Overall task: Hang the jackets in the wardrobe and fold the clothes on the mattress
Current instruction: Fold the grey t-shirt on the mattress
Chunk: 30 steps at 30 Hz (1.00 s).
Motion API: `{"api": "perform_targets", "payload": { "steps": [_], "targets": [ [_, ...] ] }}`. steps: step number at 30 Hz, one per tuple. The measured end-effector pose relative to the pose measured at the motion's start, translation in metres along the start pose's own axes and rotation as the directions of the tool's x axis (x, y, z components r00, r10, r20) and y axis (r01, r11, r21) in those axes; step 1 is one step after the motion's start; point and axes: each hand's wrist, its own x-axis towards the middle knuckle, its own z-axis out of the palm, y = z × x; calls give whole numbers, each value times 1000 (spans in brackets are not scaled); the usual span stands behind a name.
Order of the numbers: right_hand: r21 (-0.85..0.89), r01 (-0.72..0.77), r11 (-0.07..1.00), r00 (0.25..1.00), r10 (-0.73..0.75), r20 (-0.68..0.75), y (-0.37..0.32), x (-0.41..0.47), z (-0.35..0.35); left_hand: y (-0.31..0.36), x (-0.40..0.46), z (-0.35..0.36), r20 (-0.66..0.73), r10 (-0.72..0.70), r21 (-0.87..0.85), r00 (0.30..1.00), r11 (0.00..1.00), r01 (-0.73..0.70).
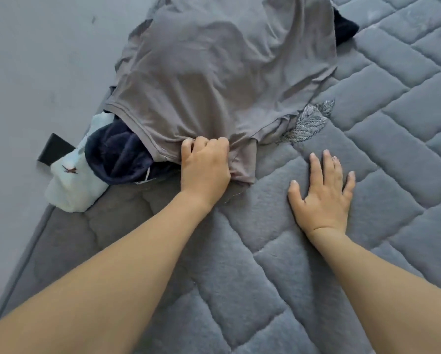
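A rumpled grey T-shirt [222, 80] lies spread over a dark navy garment [117, 157] and a pale blue one [71, 185] on the quilted grey mattress [265, 290]

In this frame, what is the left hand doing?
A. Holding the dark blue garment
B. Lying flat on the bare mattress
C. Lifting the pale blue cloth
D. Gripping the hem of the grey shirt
D: the left hand has its fingers curled into the hem of the grey shirt, while the right hand lies flat on the mattress.

Head view, downward, near mattress [316, 290]
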Motion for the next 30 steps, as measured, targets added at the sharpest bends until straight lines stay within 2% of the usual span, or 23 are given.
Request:
{"api": "perform_targets", "payload": {
  "steps": [2,3,5,7,9,13,17,19,21,23,24,25,27,28,30],
  "targets": [
    [-7,-1,1000,1000,1,-2,0,-2,1,8,-14,1,-106,112,-152,988,980,-128],
    [-7,-1,1000,1000,1,-11,0,-1,1,11,-23,-1,-114,149,-206,982,964,-170],
    [-6,-9,1000,1000,9,-20,2,1,1,17,-33,-2,-13,84,-226,996,970,-85],
    [-14,-10,1000,1000,10,-27,2,1,2,18,-26,0,112,-19,-135,994,990,34],
    [-7,-3,1000,999,3,-48,1,1,4,22,-13,3,151,-6,-91,988,996,20],
    [18,10,1000,996,-9,-92,4,2,7,30,1,-10,68,57,-262,996,964,-37],
    [35,52,998,990,-47,-134,4,1,8,33,-12,-41,1,-87,-420,996,904,79],
    [41,95,995,985,-88,-149,5,0,7,33,-20,-53,93,-101,-491,991,861,133],
    [57,133,989,978,-122,-168,7,0,8,32,-33,-51,301,-17,-530,953,828,182],
    [63,193,979,962,-176,-208,10,0,10,28,-54,-42,512,68,-551,856,791,266],
    [59,234,970,948,-214,-237,10,-1,11,26,-68,-39,575,109,-563,811,772,295],
    [50,276,960,931,-255,-260,12,-1,12,22,-84,-37,600,148,-546,786,794,268],
    [29,373,927,898,-354,-260,13,-1,12,11,-116,-28,544,243,-383,803,923,-19],
    [18,430,903,876,-413,-248,13,0,12,7,-131,-21,524,269,-274,808,952,-139],
    [-4,517,856,834,-505,-223,15,2,11,6,-146,-6,432,254,-163,865,966,-203]
  ]
}}
